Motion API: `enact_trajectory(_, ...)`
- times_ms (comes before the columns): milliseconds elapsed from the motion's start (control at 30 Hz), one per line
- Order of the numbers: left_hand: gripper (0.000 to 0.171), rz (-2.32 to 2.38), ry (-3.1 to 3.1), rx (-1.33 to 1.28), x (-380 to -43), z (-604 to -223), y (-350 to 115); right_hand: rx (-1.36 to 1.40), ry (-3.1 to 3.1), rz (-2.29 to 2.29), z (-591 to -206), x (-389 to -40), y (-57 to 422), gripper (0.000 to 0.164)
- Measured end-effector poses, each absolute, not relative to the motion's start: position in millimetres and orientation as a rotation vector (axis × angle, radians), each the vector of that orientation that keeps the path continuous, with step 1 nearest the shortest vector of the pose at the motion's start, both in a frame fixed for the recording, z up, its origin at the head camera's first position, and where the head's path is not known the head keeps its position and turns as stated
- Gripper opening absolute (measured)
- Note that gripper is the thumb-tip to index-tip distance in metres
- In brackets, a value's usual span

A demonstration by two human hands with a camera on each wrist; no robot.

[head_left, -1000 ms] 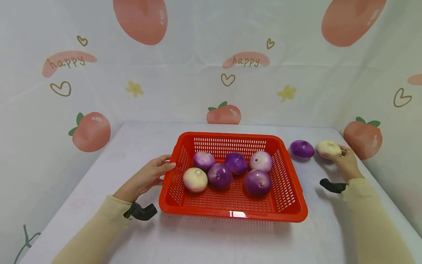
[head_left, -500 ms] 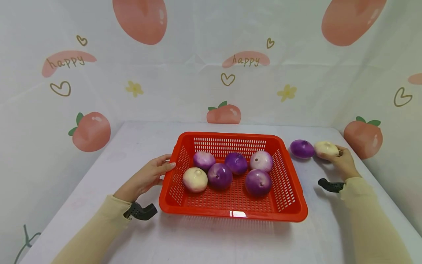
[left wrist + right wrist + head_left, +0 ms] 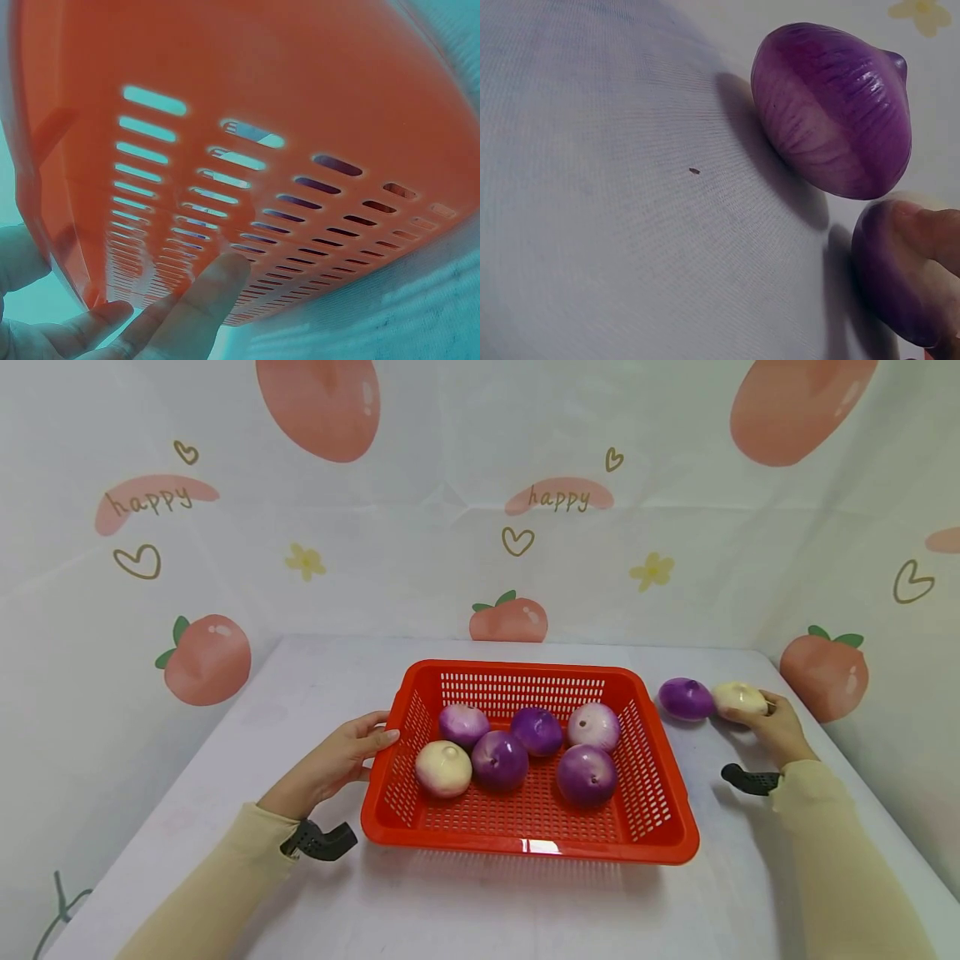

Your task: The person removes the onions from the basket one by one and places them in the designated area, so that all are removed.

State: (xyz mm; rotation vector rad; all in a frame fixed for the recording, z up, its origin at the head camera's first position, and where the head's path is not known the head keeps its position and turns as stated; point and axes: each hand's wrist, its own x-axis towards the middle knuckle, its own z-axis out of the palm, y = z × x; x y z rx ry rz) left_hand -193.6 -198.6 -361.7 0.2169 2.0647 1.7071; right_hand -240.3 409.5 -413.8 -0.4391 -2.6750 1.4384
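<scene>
At the left rim of a red plastic basket (image 3: 536,846), my left hand (image 3: 335,762) grips with its thumb over the edge. In the left wrist view its fingers (image 3: 202,300) lie against the slotted outer wall. Several onions, among them a pale one (image 3: 444,769) and a deep purple one (image 3: 500,761), lie inside the basket. To the right of it, my right hand (image 3: 780,727) holds a pale-topped onion (image 3: 738,697) from its right side. The right wrist view shows this onion's purple side and the thumb (image 3: 934,232) on it. A purple onion (image 3: 686,699) sits just left of it.
The white-covered table (image 3: 465,914) runs back to a hanging cloth (image 3: 420,577) printed with peaches and hearts. Similar cloth closes in both sides, close to my right arm. Black wrist-camera mounts (image 3: 322,842) stick out from both cuffs.
My right hand has shifted slightly left with the pale onion, bringing it up close beside the purple one. The left hand and the basket have stayed put.
</scene>
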Motion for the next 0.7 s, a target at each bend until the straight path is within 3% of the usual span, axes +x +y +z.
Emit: enact_trajectory(700,0.062,1.704,2.066,0.212,-193.5,-361.1,-198.0,-0.458,-2.735,1.449,-410.4,-239.4,411.2,0.096)
